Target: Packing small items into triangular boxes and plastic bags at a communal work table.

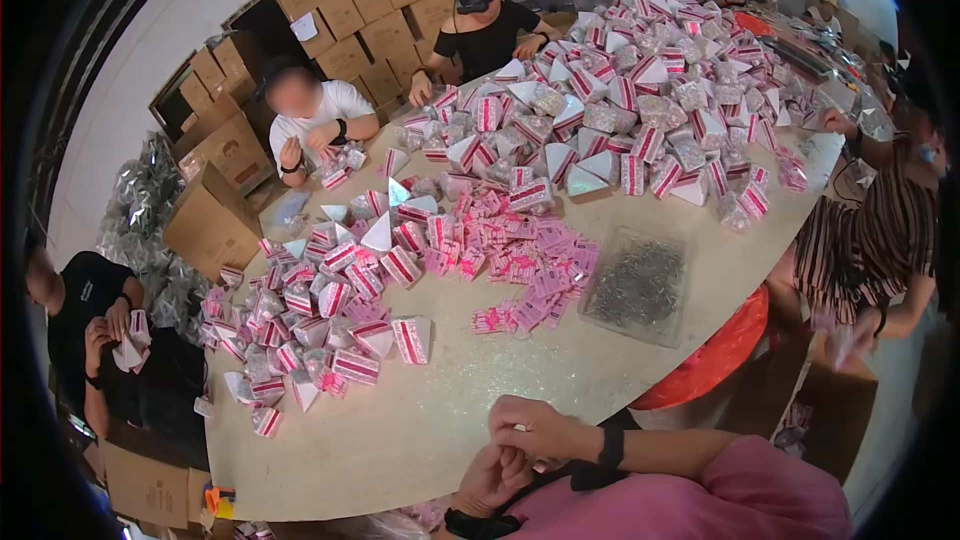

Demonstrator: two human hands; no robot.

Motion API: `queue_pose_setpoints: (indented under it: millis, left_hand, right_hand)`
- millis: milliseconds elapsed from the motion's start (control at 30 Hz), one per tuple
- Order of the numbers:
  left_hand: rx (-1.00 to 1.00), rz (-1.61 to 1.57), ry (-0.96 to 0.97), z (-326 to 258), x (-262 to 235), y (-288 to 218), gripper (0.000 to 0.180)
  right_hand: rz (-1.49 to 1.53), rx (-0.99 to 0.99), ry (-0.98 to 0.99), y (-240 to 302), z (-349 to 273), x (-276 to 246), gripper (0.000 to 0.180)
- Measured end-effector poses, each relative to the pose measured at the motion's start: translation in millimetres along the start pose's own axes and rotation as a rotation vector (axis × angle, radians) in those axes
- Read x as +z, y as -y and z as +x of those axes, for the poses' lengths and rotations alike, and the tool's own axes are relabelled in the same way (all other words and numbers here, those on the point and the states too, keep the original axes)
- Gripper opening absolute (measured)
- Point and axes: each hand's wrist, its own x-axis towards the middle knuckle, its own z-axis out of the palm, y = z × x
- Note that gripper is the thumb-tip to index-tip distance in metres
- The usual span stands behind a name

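Note:
My left hand [492, 478] and my right hand [538, 430] meet over the near edge of the table, both with dark bands at the wrist. The fingers of each are curled and pressed together. Whatever may be between them is too small or hidden to make out. Beyond them lies a scatter of pink printed cards [545, 275]. To the right of the cards a clear plastic tray [684, 290] holds many small metal pieces. Wedge-shaped pink and white packages [411, 340], like cake slices, lie in a heap to the left of the cards.
A large pile of bagged wedge packages [640, 110] covers the table's far side. Co-workers sit around the table; one at left holds a white and pink wedge [131, 342]. Cardboard boxes [380, 25] are stacked behind. A red bag [715, 350] hangs at the right edge.

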Motion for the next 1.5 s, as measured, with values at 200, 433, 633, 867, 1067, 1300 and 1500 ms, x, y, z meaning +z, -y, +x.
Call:
queue_pose_setpoints:
  millis: [200, 433, 633, 867, 1067, 1300, 1500]
  left_hand:
    - [0.017, 0.493, -0.176, 9.0, 33.7, -10.3, 0.036]
    - [-0.054, 1.076, -0.451, 4.5, 6.2, -29.5, 0.027]
    - [0.064, 1.328, -0.441, 5.3, -3.1, -37.4, 0.026]
    - [0.306, 1.683, -0.479, -5.0, -15.8, -33.1, 0.021]
    - [0.421, 1.958, -0.23, 16.5, 9.2, -53.1, 0.023]
    - [0.323, 2.313, 0.072, 91.8, 62.7, -89.8, 0.054]
    - [0.415, 2.553, 0.095, 192.4, 78.0, -90.8, 0.068]
  right_hand:
    - [0.253, 0.402, -0.165, 13.1, 2.3, -27.8, 0.011]
    - [-0.975, 0.02, -0.266, -9.1, -33.2, -125.6, 0.011]
    - [-1.175, 0.332, -0.07, -39.6, -56.3, -131.8, 0.006]
    - [-1.157, 0.271, -0.207, -47.7, -65.5, -122.0, 0.006]
    - [-1.17, 0.201, -0.295, -43.9, -66.1, -130.5, 0.006]
    - [-1.242, 0.167, -0.288, -45.9, -80.8, -143.7, 0.005]
    - [-1.263, 0.197, -0.216, -52.5, -89.7, -153.2, 0.008]
